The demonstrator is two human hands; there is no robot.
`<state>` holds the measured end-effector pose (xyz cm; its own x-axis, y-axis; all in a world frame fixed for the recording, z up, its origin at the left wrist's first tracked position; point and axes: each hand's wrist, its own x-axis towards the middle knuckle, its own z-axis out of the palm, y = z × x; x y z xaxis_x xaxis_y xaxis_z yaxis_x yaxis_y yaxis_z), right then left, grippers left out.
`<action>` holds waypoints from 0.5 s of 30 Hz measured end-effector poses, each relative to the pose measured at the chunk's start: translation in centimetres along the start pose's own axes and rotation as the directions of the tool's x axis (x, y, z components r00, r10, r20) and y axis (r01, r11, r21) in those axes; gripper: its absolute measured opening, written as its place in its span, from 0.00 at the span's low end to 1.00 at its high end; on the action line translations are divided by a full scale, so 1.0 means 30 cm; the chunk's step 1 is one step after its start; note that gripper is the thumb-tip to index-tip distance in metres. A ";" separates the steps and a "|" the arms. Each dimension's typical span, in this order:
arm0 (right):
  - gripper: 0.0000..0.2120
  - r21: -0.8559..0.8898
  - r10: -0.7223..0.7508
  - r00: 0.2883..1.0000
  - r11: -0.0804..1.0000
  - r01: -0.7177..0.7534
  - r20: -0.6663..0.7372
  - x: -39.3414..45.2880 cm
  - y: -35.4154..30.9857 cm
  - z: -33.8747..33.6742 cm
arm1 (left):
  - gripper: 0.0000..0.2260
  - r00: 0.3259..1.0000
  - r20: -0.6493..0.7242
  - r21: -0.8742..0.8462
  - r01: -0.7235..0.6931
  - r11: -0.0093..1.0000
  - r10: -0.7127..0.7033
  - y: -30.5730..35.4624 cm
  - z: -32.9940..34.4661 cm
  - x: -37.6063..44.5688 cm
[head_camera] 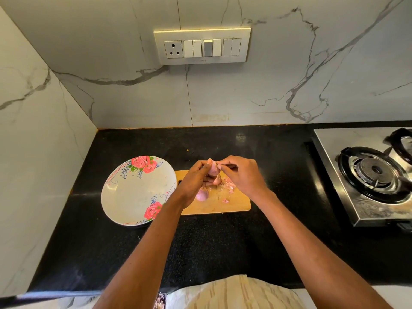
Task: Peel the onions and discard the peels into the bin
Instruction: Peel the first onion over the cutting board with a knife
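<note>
Two hands: both raised just above the cutting board (214,204), meeting over its far edge.
Left hand (196,177): fingers curled round a pinkish onion (213,168), holding it above the board.
Right hand (243,175): fingertips pinched together at the top of that onion; whether they grip peel or bare onion, I cannot tell.
Board, near part: a second onion (202,194) lies on it, below the left hand.
Board, right part: loose peels (229,186) lie scattered, under the right hand.
Left of board: flowered plate (136,192), touching the board's edge.
Right of board: gas stove (374,172), well apart.
Behind board: switch panel (201,46) on the marble wall.
</note>
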<state>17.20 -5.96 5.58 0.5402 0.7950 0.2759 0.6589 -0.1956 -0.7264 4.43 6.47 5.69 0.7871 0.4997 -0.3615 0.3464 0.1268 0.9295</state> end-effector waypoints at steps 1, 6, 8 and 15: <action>0.07 -0.008 -0.006 1.000 1.000 0.006 0.000 0.000 -0.003 -0.002 | 0.19 1.000 0.000 0.000 0.005 1.000 -0.005 0.001 0.001 0.000; 0.04 -0.073 -0.043 0.999 0.996 0.043 -0.007 -0.005 -0.014 -0.004 | 0.19 1.000 0.001 0.023 0.016 1.000 -0.016 0.000 0.010 -0.001; 0.03 -0.086 -0.047 0.998 0.995 0.044 -0.035 -0.009 -0.013 0.001 | 0.20 1.000 0.003 0.031 0.015 0.999 -0.015 -0.006 0.013 -0.001; 0.05 -0.033 0.058 0.997 0.998 -0.060 -0.051 0.002 0.004 0.017 | 0.21 0.999 -0.004 0.029 0.045 0.999 -0.045 -0.008 0.017 -0.002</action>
<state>17.04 -5.65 5.19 0.6035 0.7521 0.2650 0.6422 -0.2614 -0.7206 4.56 5.96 5.46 0.7689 0.4967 -0.4027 0.3962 0.1242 0.9097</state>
